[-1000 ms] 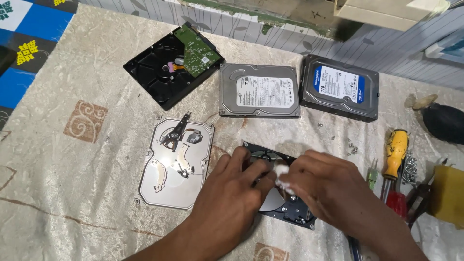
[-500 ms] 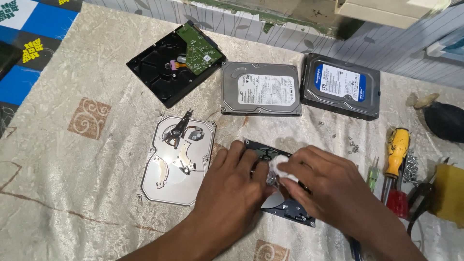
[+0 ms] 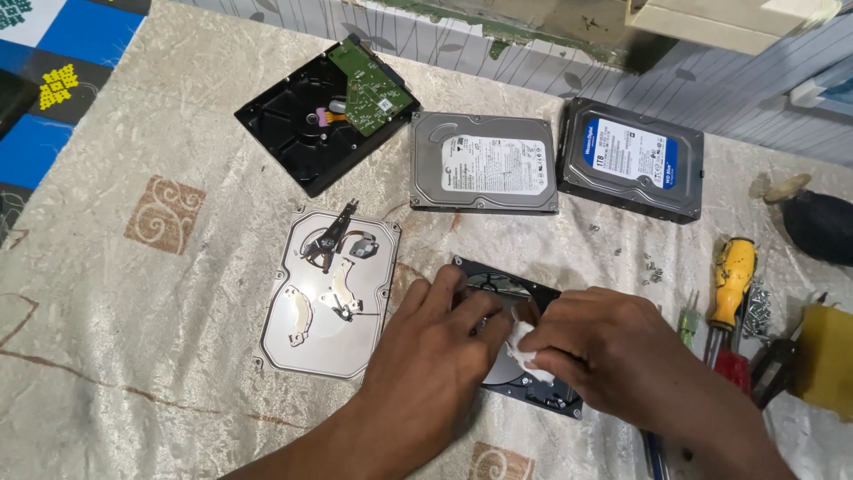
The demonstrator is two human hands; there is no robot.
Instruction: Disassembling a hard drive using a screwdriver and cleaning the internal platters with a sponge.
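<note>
Both hands have barely shifted: the left hand (image 3: 435, 356) lies open, steadying the opened drive (image 3: 524, 378), while the right hand (image 3: 613, 351) pinches a white wipe (image 3: 526, 348); a silver cover plate (image 3: 329, 293) lies left.

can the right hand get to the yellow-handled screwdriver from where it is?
Probably yes. The right hand presses a white wad onto the open drive; the yellow-handled screwdriver lies just to its right on the cloth, uncovered. It would have to drop the wad first.
</note>
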